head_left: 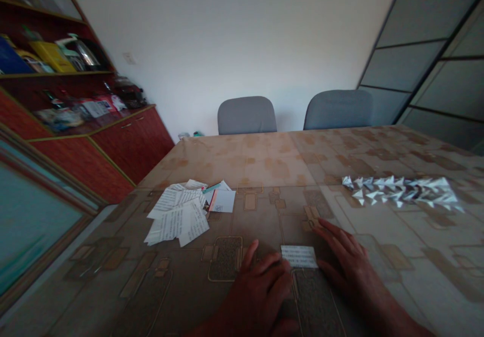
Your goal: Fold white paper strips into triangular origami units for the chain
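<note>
A small printed paper slip (298, 257) lies flat on the table between my hands. My left hand (260, 284) rests at its left end, fingers loosely bent and apart, the fingertips at or just over the slip's edge. On the other side, my right hand (350, 261) lies with fingers stretched out and the thumb close to the slip's right corner; whether it touches cannot be told. Farther left is a loose pile of printed paper pieces (177, 216), with a white and red card (223, 201) at its right side. Pointed folded paper pieces (403, 191) stand in rows at the right.
A patterned cloth (260, 163) covers the table. Two grey chairs (247, 115) stand at its far side, before a white wall. At the left is a red-brown cabinet (128, 143) whose shelves hold a kettle (86, 54) and other items. Panelled doors (412, 67) rise at the right.
</note>
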A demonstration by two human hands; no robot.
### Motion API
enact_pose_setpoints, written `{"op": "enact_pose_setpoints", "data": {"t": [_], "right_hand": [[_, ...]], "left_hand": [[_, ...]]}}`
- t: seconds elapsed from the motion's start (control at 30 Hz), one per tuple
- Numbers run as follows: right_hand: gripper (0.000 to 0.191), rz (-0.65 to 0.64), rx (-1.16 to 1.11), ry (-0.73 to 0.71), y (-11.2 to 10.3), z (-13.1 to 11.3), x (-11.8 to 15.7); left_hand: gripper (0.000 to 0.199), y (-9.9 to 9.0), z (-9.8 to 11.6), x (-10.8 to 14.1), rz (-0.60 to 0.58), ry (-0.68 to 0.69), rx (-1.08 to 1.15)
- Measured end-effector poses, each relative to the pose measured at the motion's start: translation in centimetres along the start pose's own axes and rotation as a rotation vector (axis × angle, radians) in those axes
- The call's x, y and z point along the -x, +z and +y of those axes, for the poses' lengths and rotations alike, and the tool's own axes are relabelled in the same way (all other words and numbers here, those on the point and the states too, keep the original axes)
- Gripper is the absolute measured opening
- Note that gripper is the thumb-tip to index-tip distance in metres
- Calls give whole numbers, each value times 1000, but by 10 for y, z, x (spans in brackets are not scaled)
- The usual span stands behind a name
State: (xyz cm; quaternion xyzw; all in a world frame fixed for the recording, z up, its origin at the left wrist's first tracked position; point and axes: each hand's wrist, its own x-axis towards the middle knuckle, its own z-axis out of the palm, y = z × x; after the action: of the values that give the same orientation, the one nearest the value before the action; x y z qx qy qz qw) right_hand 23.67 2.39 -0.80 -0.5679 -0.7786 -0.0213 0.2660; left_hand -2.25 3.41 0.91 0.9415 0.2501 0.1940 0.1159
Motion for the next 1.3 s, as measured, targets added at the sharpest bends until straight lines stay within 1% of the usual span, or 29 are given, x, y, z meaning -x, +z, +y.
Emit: {"op": "enact_pose_setpoints", "data": {"t": [0.03, 0.1, 0.13, 0.2, 0.23, 0.27, 0.3, 0.4, 0.47, 0.53, 0.6, 0.63, 0.7, 0.77, 0.83, 0.9, 1.0, 1.1, 1.2, 1.3], "right_hand": [[37, -20, -36, -50, -5, -2, -5], [24, -105, -105, -200, -14, -9, -15], [18, -164, -120, -242, -18, -12, -21], [5, -215, -143, -275, -23, -17, -29], [3, -231, -139, -301, -24, -19, -33], [6, -238, -130, -318, -23, -20, -35], [10, -238, -118, -334, -22, -20, -37], [15, -205, -98, -359, -19, -21, -38], [14, -206, -107, -353, -20, -22, -37], [9, -233, -121, -331, -22, -23, -37], [6, -234, -134, -311, -24, -25, -38], [6, -214, -145, -303, -24, -26, -38], [13, -154, -191, -282, -23, -27, -38], [16, -113, -268, -237, -22, -27, -39], [16, -94, -344, -181, -21, -28, -39], [15, -88, -386, -136, -21, -29, -39], [15, -96, -391, -121, -22, -32, -38], [12, -109, -388, -131, -24, -36, -37], [13, -116, -389, -143, -25, -41, -37], [15, -81, -380, -145, -26, -41, -39]], "left_hand": [[37, -3, 0, -4, -3, -23, 34], [24, -9, 1, -14, -7, -81, 72], [20, -12, 1, -20, -18, -94, 71], [10, -15, -1, -32, -32, -112, 18], [9, -15, -2, -38, -41, -112, -23], [8, -14, -4, -43, -52, -101, -62], [5, -12, -6, -47, -45, -86, -108], [8, -3, -12, -51, 6, -8, -240], [10, 2, -15, -51, 47, 38, -293], [15, 4, -16, -50, 81, 73, -317], [18, 4, -17, -51, 112, 79, -307], [18, 3, -17, -52, 131, 67, -284], [15, 1, -16, -53, 170, -1, -199], [11, -2, -15, -53, 214, -109, -71], [12, -4, -12, -52, 254, -223, 70], [12, -5, -9, -51, 276, -300, 178], [10, -4, -5, -51, 282, -344, 274], [12, -3, -3, -52, 309, -356, 345], [14, -3, -1, -53, 328, -357, 393], [14, -5, 1, -54, 291, -408, 480]]}}
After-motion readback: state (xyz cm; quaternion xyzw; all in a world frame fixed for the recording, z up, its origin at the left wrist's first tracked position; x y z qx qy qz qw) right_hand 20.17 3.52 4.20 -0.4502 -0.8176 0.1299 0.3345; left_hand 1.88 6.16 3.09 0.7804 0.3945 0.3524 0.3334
